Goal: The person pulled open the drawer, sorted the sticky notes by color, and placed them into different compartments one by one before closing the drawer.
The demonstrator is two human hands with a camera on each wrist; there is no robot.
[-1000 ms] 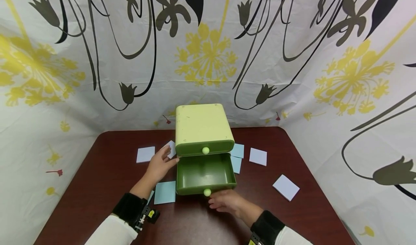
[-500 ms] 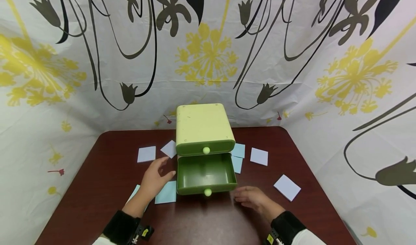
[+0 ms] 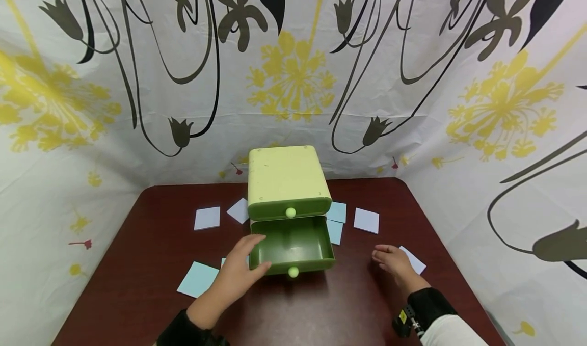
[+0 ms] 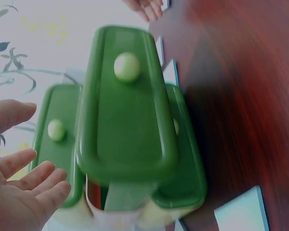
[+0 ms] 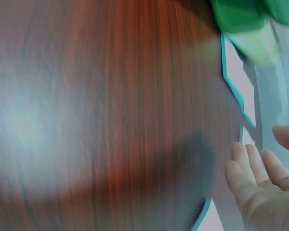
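Green lower drawer [image 3: 291,244] is pulled open, pale knob facing front, left hand [image 3: 240,272] at its front-left corner; a pale-blue note [image 3: 412,259] lies just under the right hand [image 3: 393,261].

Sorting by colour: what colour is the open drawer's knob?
Pale yellow-green; the open drawer's knob shows best in the head view.

green drawer box [image 3: 289,183], dark red table [image 3: 151,234], pale blue notes [image 3: 206,217].

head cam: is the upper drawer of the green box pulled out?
No: the upper drawer sits flush under the pale green plastic drawer box's top; only the dark green lower drawer is pulled out.
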